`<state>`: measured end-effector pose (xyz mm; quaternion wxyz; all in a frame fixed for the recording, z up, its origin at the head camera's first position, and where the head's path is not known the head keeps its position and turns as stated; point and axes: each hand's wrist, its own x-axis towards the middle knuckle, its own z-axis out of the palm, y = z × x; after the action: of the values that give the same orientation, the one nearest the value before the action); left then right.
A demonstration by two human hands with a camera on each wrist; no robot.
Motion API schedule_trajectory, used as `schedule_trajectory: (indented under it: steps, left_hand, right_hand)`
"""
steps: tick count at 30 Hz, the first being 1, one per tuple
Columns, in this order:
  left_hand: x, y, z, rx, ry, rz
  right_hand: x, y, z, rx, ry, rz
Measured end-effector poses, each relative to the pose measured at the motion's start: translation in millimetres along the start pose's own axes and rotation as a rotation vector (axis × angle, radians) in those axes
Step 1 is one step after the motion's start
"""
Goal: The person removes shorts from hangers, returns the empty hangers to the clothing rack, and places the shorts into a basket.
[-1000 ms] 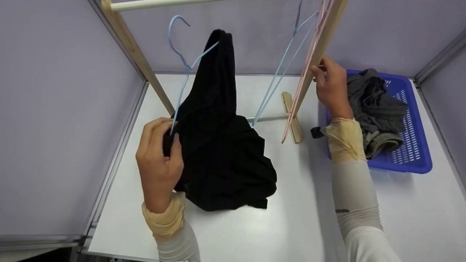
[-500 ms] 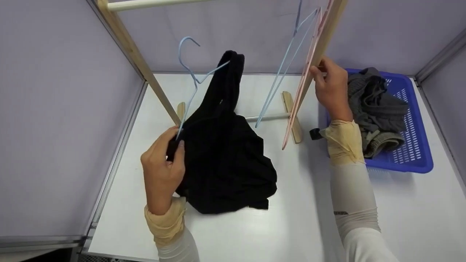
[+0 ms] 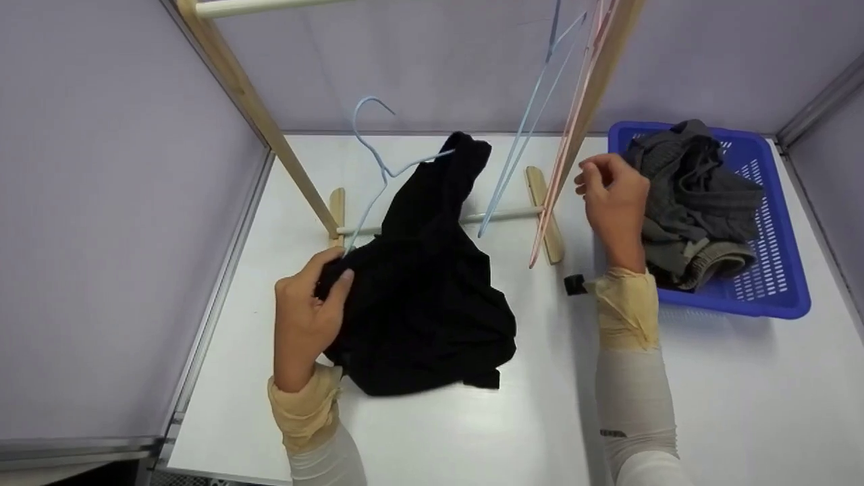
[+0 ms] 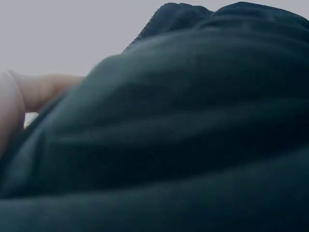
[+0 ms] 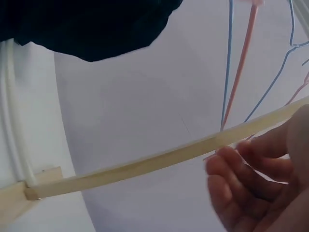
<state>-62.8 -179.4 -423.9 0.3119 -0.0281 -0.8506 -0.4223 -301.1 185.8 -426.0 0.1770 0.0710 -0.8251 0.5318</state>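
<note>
Black cloth (image 3: 422,297) lies bunched on the desk (image 3: 472,432), half threaded on a blue hanger (image 3: 378,169); the left hand (image 3: 307,317) pinches its corner. The right hand (image 3: 611,199), fingers loosely curled and empty, would best steady the hanger while the fabric is pulled across.

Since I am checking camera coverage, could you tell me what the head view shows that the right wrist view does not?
Only the head view shows the left hand gripping the black garment at the light blue hanger, and the blue basket of grey clothes. Only the right wrist view shows the right hand's fingers from below, loosely curled and holding nothing, just beneath the rack's wooden post. Both show the right hand, the black garment, the wooden rack, and the pink hanger and blue hanger hanging on it.
</note>
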Motion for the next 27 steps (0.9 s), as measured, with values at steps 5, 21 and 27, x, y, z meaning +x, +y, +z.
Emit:
schedule_trajectory:
  steps: [5, 21, 27]
  left_hand:
    - [-5.9, -16.8, 0.5, -0.081, -0.079, -0.036]
    - [-6.4, -74.2, 18.4, -0.179, -0.255, -0.251]
    - [-9.0, -82.5, 22.9, -0.048, -0.297, -0.266]
  right_hand:
    - [-20, 19, 23, 0.061, -0.271, 0.135]
    - [-53, 46, 67, 0.24, -0.374, 0.139]
    - [-73, 44, 52, 0.026, -0.356, 0.097]
